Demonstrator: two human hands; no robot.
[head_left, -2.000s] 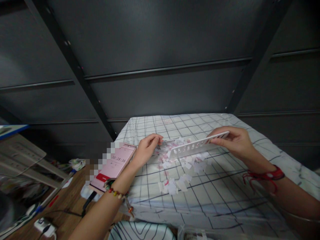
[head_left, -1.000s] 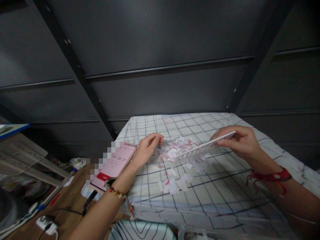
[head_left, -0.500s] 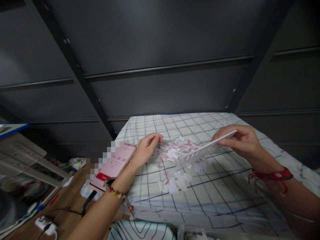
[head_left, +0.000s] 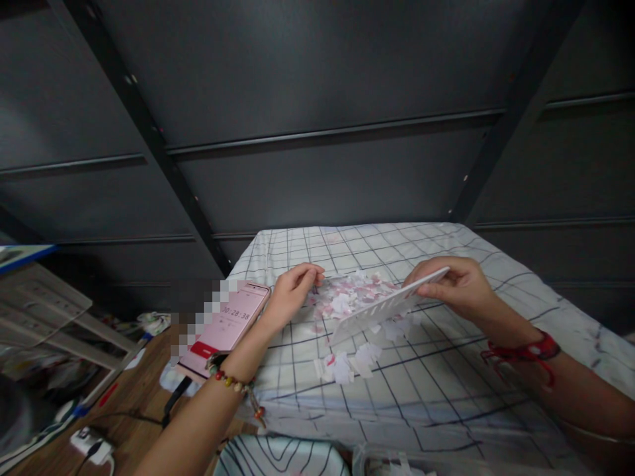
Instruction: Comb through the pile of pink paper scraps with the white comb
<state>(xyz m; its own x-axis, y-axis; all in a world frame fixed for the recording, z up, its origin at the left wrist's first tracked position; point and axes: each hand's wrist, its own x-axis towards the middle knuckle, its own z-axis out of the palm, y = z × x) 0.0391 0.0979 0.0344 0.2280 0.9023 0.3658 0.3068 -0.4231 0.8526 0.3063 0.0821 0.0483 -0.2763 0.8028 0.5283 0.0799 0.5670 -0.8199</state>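
Note:
My right hand (head_left: 454, 284) pinches a thin white slotted board (head_left: 380, 309) by its far right end, thumb in front and the other fingers behind. The board is tilted, its lower left end over a spread of torn white and pink paper scraps (head_left: 342, 303). A smaller group of paper scraps (head_left: 342, 367) lies nearer to me on the cloth. My left hand (head_left: 296, 288) rests at the left edge of the larger spread, fingers curled and closed; what they hold, if anything, is hidden.
A checked white cloth (head_left: 421, 390) covers the table. Left of my forearm, a phone (head_left: 228, 324) displays a timer. A clear container (head_left: 397, 463) with paper bits stands at the bottom edge. A power strip (head_left: 92, 448) lies lower left; dark panels (head_left: 317, 178) rise behind.
My right hand has moved left and slightly toward me with the slotted board, which now hangs over the gap between the two scrap groups. My left hand has stayed in place.

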